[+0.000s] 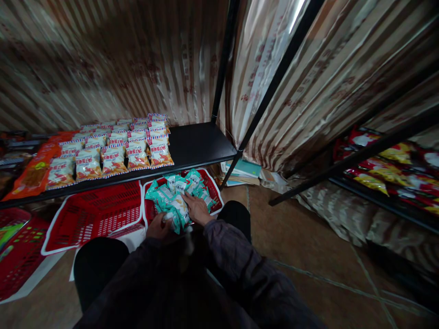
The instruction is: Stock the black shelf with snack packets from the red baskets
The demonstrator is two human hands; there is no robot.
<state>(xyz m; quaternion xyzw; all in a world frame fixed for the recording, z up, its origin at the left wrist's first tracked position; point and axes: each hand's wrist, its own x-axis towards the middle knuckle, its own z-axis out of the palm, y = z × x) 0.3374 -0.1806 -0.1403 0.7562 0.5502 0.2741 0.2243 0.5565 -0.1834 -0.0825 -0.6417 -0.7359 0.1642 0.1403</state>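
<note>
Teal and white snack packets [163,194] fill a red basket with a white rim [219,201] between my knees. My left hand [159,227] is at the basket's near left side, its fingers curled at a packet with a pale patch. Over the middle of the pile, my right hand [197,208] rests on a white and teal packet [180,206], fingers reaching forward and apart from my left hand. Whether either hand grips a packet is too dim to tell.
A black shelf [199,141] holds rows of white and orange packets [114,157] ahead. An empty red basket [99,205] stands at left. Books [245,169] lie by a slanted black post [270,91]. Red and yellow packets [387,164] sit on the right shelf.
</note>
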